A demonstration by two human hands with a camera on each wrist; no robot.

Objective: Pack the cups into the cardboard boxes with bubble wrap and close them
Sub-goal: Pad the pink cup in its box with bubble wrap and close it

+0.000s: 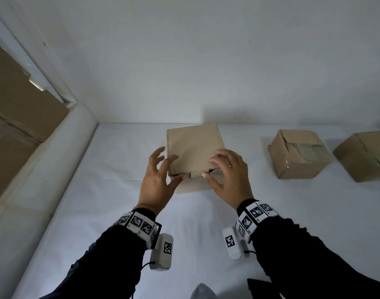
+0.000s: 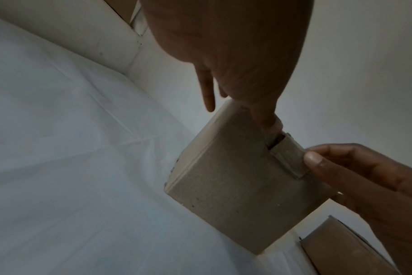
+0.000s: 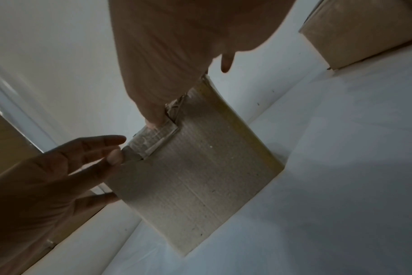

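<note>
Three cardboard boxes (image 1: pixel 194 148) (image 1: pixel 299 153) (image 1: pixel 365 155), two hands (image 1: pixel 157 180) (image 1: pixel 229 175), two marker-covered wristbands (image 1: pixel 137 223) (image 1: pixel 254 215).

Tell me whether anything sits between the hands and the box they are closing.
Nothing visible does. Both hands are already on the box: the left hand at its near left corner, the right hand at its near right, thumbs at the tuck flap on the front edge. The two other boxes stand apart to the right.

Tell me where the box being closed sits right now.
In the head view, the box sits mid-table against the back wall, between the left hand and right hand, left of two other boxes.
</note>
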